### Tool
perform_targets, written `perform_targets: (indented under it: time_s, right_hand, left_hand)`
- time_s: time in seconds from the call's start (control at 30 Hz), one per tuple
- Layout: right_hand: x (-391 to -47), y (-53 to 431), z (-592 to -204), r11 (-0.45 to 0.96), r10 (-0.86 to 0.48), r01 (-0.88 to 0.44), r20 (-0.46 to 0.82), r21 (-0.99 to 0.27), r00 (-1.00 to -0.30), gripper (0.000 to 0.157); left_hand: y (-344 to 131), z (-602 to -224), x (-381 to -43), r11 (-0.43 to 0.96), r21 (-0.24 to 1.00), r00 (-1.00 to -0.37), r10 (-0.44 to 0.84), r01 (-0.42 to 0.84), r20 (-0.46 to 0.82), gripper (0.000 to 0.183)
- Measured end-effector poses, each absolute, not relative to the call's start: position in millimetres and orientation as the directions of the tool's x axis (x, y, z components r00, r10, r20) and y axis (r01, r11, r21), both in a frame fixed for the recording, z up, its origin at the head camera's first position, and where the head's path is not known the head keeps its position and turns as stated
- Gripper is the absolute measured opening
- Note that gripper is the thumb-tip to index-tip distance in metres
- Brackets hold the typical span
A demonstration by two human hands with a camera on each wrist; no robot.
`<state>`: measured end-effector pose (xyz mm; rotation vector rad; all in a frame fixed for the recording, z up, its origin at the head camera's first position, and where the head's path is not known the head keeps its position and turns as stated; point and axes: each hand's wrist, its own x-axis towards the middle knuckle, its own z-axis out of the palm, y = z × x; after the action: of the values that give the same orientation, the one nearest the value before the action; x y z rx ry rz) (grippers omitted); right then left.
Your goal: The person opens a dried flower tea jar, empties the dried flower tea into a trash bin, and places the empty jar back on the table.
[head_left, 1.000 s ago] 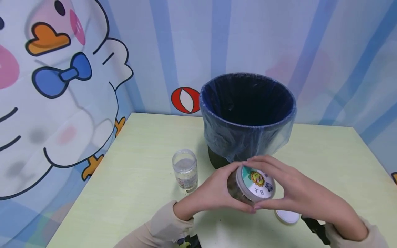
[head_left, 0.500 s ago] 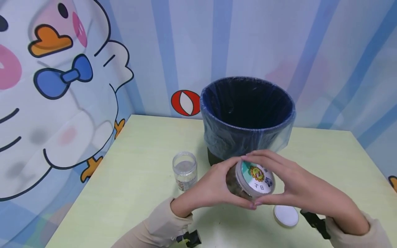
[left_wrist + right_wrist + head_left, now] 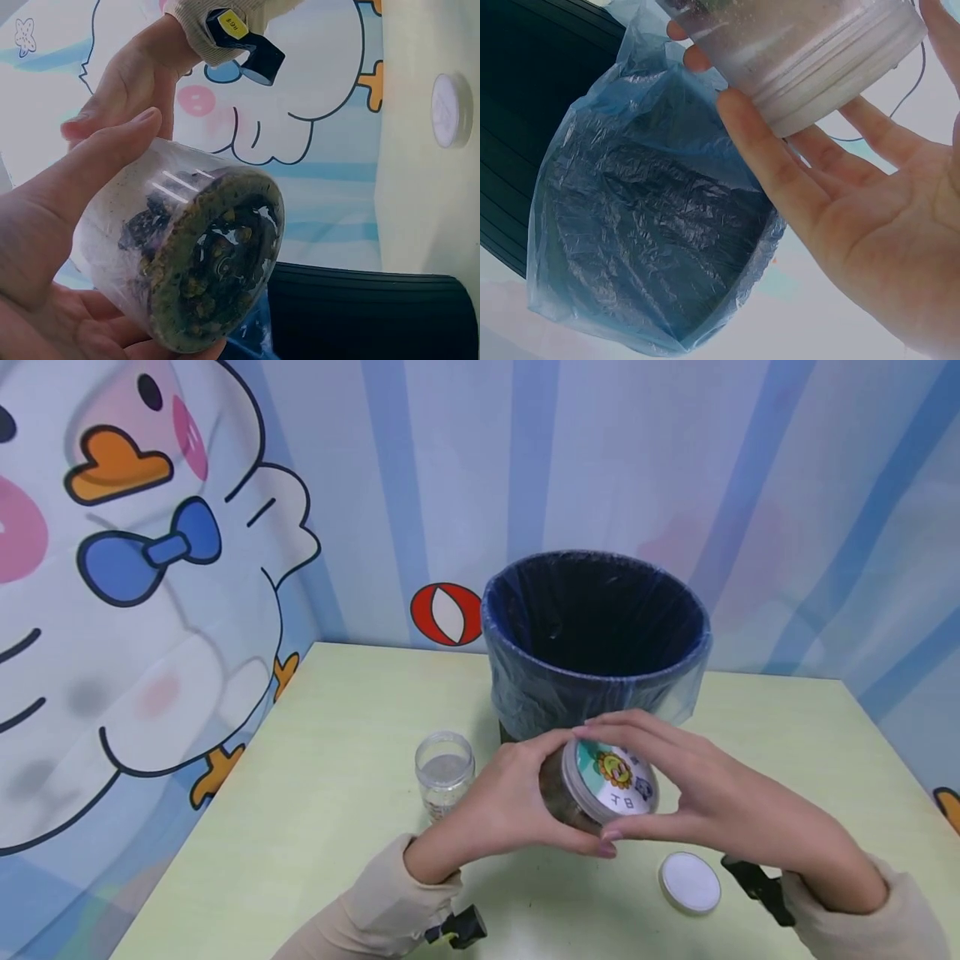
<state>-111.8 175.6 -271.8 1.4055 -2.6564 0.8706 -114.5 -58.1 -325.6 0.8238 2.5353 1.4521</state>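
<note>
Between both hands, raised over the table, is a clear plastic jar (image 3: 558,793) with a screw lid (image 3: 617,778) that bears a sunflower sticker. My left hand (image 3: 510,802) grips the jar's body, and in the left wrist view dark dried bits and small buds show through its base (image 3: 217,262). The jar leans with its lid toward the right. Around the lid's edge curl the thumb and fingers of my right hand (image 3: 697,785). In the right wrist view the pale lid (image 3: 847,67) sits on the jar within that hand's fingers.
Just behind the hands stands a dark bin (image 3: 600,685) with a blue plastic liner. An uncapped clear jar (image 3: 444,772) is on the table (image 3: 360,718) left of it, partly behind the left hand. A loose white lid (image 3: 690,882) lies near the right forearm.
The head view has tilted up slightly, so the bin and table sit lower in it. Both hands have risen a little with the jar and keep their hold.
</note>
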Motion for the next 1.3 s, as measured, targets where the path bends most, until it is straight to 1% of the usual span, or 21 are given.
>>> perform_targets:
  time_s: [0.2,0.33,0.5,0.7,0.97,1.3]
  right_hand:
    - [-114.5,173.1,-268.9,0.443,-0.75,-0.789,0.306,-0.425,-0.586,0.071]
    - [-116.3,172.4,-263.8,0.444,-0.753,-0.781,0.289,-0.439,-0.591,0.069]
    - [-118.1,171.5,-257.8,0.448,-0.772,-0.798,0.276,-0.402,-0.572,0.07]
    - [-118.2,169.8,-253.7,0.468,-0.779,-0.796,0.247,-0.383,-0.577,0.071]
    - [-121.1,170.2,-254.3,0.443,-0.789,-0.817,0.272,-0.369,-0.551,0.074]
    - [-124.0,171.5,-254.8,0.408,-0.815,-0.847,0.282,-0.341,-0.506,0.075]
  left_hand:
    - [-58.5,-322.1,-115.2,0.427,0.807,-0.855,0.488,0.408,0.175,0.094]
    - [-58.1,-319.4,-115.7,0.462,0.781,-0.859,0.479,0.421,0.18,0.096]
    - [-56.9,-316.4,-115.2,0.51,0.734,-0.863,0.46,0.449,0.208,0.098]
    - [-56.8,-315.1,-114.0,0.533,0.706,-0.864,0.446,0.466,0.233,0.098]
    - [-54.4,-314.9,-113.5,0.571,0.621,-0.839,0.444,0.536,0.316,0.095]
    - [-52.9,-315.0,-115.6,0.594,0.565,-0.819,0.447,0.573,0.36,0.093]
